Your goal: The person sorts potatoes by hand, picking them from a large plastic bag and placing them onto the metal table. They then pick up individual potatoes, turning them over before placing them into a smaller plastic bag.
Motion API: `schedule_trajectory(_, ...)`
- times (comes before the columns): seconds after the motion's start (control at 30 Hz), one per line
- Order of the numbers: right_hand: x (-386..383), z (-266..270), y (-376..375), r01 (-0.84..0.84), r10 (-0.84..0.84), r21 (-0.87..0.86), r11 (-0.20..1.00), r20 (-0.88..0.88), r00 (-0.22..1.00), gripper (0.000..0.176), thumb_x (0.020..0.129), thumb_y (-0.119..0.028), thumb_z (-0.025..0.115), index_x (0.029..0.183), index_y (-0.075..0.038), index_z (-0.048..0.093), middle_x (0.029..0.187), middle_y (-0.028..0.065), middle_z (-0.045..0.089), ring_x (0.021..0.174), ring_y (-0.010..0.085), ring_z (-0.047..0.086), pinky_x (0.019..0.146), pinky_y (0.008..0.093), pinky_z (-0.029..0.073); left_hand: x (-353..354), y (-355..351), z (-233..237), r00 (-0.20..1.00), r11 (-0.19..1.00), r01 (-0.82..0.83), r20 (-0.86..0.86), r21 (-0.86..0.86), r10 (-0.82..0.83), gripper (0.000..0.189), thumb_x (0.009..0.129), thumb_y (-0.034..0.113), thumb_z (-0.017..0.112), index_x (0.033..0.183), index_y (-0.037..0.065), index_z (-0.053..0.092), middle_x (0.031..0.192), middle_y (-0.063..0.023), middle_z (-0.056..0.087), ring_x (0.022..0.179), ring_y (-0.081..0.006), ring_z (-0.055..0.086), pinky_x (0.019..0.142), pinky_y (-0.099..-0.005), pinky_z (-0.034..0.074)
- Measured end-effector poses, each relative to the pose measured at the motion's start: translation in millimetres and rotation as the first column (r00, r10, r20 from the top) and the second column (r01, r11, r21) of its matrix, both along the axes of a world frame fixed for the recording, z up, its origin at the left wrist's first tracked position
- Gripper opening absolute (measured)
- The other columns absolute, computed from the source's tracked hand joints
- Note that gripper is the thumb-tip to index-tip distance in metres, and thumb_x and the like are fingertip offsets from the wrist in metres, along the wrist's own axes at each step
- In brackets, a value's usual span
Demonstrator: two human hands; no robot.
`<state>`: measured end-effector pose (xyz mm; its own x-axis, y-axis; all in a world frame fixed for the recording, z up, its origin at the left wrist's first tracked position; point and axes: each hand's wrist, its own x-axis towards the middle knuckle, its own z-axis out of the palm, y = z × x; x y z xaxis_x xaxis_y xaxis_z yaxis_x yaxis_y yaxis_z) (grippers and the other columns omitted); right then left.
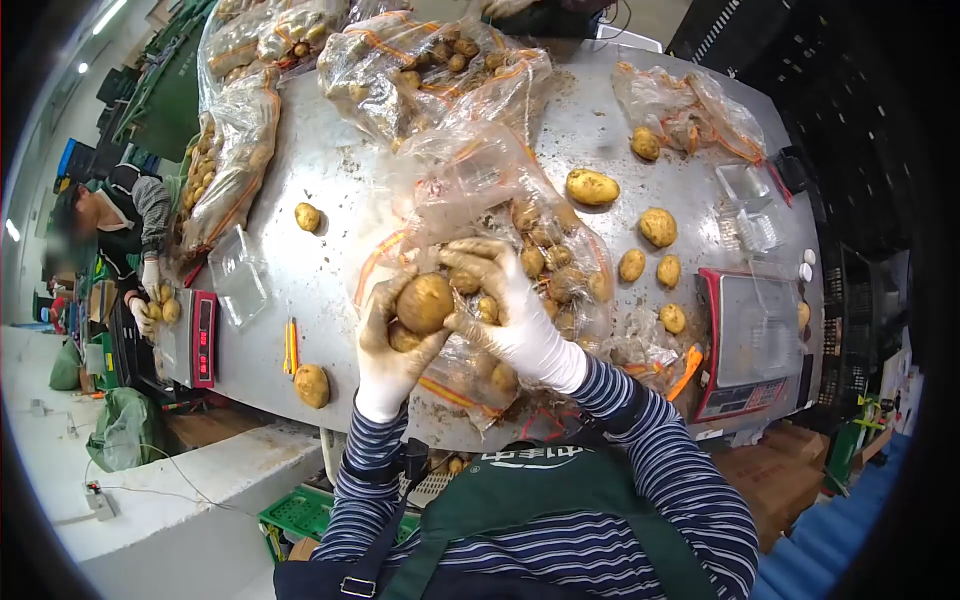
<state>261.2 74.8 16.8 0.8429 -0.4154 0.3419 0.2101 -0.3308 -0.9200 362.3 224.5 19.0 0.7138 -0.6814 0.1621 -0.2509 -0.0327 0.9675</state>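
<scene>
A round brown potato [424, 303] is between my two gloved hands, above an open clear plastic bag [470, 190] with orange edging. My left hand [388, 350] wraps round the potato from the left and below. My right hand [512, 315] curves in from the right, with its thumb and fingertips against the potato's side and top. Both white gloves are soiled at the fingers. More potatoes [565, 285] lie inside the bag beneath and beside my hands, partly hidden by plastic and my fingers.
Loose potatoes [593, 187] lie right of the bag, near a scale [752, 335]. An orange-handled tool [686, 373] lies beside it. More filled bags [430, 70] stand at the back. An orange pen-like item [290, 346] lies left. A co-worker [120, 220] handles potatoes at another scale [203, 340].
</scene>
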Motion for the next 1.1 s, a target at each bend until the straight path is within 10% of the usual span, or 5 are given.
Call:
schedule_trajectory(0.27,-72.3,31.8,-14.8,0.141,-0.11,-0.323,0.936,0.113,0.987,0.022,0.075,-0.018,0.073,0.095,-0.01,0.069,0.101,0.0062,0.064,0.099,0.028,0.057,0.087,0.0394,0.043,-51.3,-4.8,37.9,0.838,0.987,0.11,0.523,0.113,-0.154,0.061,0.062,0.005,0.081,0.118,0.003,0.059,0.11,-0.0162,0.062,0.097,-0.0268,0.064,0.085,-0.0359,0.052)
schedule_trajectory(0.5,-122.6,6.5,-43.2,-0.028,0.087,0.261,0.965,-0.216,0.972,0.018,0.084,-0.019,0.069,0.09,-0.002,0.066,0.093,0.0048,0.065,0.085,0.0135,0.059,0.081,0.028,0.046,-94.4,-14.6,-6.3,0.552,0.81,0.578,-0.684,-0.098,-0.477,0.071,0.08,0.033,0.069,0.133,-0.005,0.041,0.12,-0.0138,0.057,0.109,-0.019,0.055,0.097,-0.0317,0.043)
schedule_trajectory(0.77,-155.8,-14.7,-78.8,-0.199,0.313,0.462,0.864,-0.183,0.932,0.022,0.087,-0.02,0.068,0.093,0.001,0.067,0.089,0.0018,0.065,0.087,0.0094,0.058,0.08,0.0259,0.047,-132.4,-40.2,-19.6,0.235,0.815,0.522,-0.876,-0.252,-0.421,0.074,0.086,0.048,0.059,0.137,0.0,0.037,0.123,-0.0184,0.055,0.097,-0.0274,0.064,0.08,-0.038,0.056)
schedule_trajectory(1.0,-181.6,-21.8,-61.3,0.128,-0.082,0.317,0.94,-0.156,0.984,0.021,0.09,-0.019,0.064,0.096,0.001,0.063,0.093,0.0025,0.063,0.087,0.0102,0.056,0.08,0.0255,0.046,-167.1,-61.6,-14.5,0.055,0.851,0.386,-0.911,-0.357,-0.408,0.072,0.091,0.061,0.043,0.133,0.002,0.04,0.085,-0.0102,0.054,0.066,-0.0228,0.058,0.05,-0.0342,0.052)
schedule_trajectory(1.1,-195.6,-31.9,-71.3,-0.028,0.128,0.691,0.723,-0.093,0.987,0.021,0.093,-0.019,0.06,0.102,0.0,0.061,0.094,-0.0001,0.061,0.087,0.0082,0.055,0.077,0.0235,0.046,-178.7,-72.3,-9.1,-0.308,0.85,0.207,-0.856,-0.485,-0.414,0.081,0.089,0.069,0.036,0.135,0.002,0.036,0.07,-0.0047,0.042,0.054,-0.0193,0.048,0.04,-0.0346,0.047)
